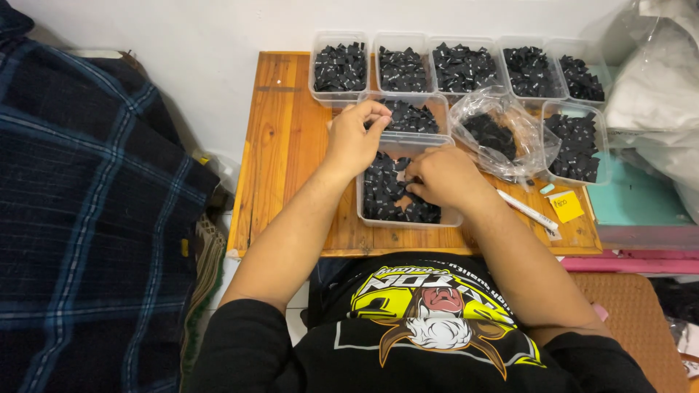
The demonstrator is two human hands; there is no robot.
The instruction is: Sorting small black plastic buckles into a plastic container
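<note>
Left hand (354, 138) and right hand (440, 176), fingers curled, pinch small black tags (386, 191) in the nearest clear tub (408, 218) on the table (287, 145). Sorting appears underway; next needs a careful lift.

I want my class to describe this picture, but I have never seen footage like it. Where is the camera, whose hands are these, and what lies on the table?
There is one picture, taken by a camera worn on a person's head, looking down at their own bare arms. No machine is involved. On the small wooden table stand clear plastic tubs filled with small black folded pieces. The left hand rests at the rim of the nearest tub. The right hand reaches into that tub among the black pieces; whether it pinches one cannot be told. To the right lie a clear plastic bag, a white marker and a yellow sticky note.
</note>
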